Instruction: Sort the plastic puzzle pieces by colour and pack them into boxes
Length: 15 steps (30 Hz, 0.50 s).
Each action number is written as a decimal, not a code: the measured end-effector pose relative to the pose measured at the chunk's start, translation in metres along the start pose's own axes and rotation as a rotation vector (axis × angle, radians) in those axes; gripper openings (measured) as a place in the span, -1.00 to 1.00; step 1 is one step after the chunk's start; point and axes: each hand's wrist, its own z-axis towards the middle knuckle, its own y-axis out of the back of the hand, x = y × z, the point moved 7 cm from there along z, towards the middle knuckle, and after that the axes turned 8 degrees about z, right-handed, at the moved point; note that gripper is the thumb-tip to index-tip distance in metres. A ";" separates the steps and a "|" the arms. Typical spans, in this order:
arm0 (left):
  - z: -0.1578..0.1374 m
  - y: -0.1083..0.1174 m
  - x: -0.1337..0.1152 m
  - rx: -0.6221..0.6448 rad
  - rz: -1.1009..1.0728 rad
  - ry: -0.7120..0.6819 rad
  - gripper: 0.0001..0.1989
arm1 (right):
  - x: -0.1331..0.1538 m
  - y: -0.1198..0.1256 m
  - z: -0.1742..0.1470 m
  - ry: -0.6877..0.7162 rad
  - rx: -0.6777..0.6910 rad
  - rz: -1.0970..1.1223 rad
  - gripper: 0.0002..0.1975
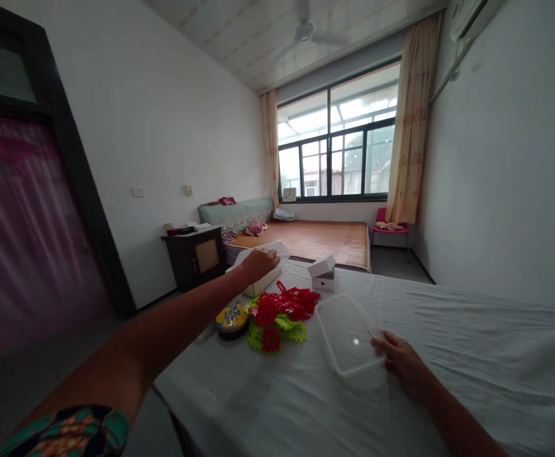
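Note:
My right hand (401, 358) grips the near right corner of a clear plastic container (347, 330), which is tilted above the cloth. Farther off on the left, my left hand (261, 263) has its fingers curled together over a pale yellowish box (263, 284). A white, sheet-like thing (280, 249) shows behind those fingers; what they hold is hidden. Between the hands lies a pile of red toothed plastic pieces (287, 304) and green toothed plastic pieces (258, 339). A round yellow and dark tin (232, 317) sits left of the pile.
A small white box (324, 279) with its lid (322, 265) tilted on top stands at the far side of the cloth-covered table (277, 406). Beyond are a bed with a brown mat (315, 238), a dark cabinet (196, 254) and a pink chair (390, 228).

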 end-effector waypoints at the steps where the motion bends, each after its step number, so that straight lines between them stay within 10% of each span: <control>1: -0.002 0.008 0.006 -0.012 -0.028 0.049 -0.80 | 0.001 0.005 0.002 -0.003 -0.007 -0.010 -0.61; 7: -0.026 0.014 -0.003 -0.051 -0.320 0.334 -0.85 | 0.031 0.065 0.013 0.171 -0.175 0.338 -0.69; 15: -0.028 -0.070 -0.165 0.046 -0.950 0.436 -0.90 | 0.054 0.078 -0.007 0.162 -0.131 0.466 -0.74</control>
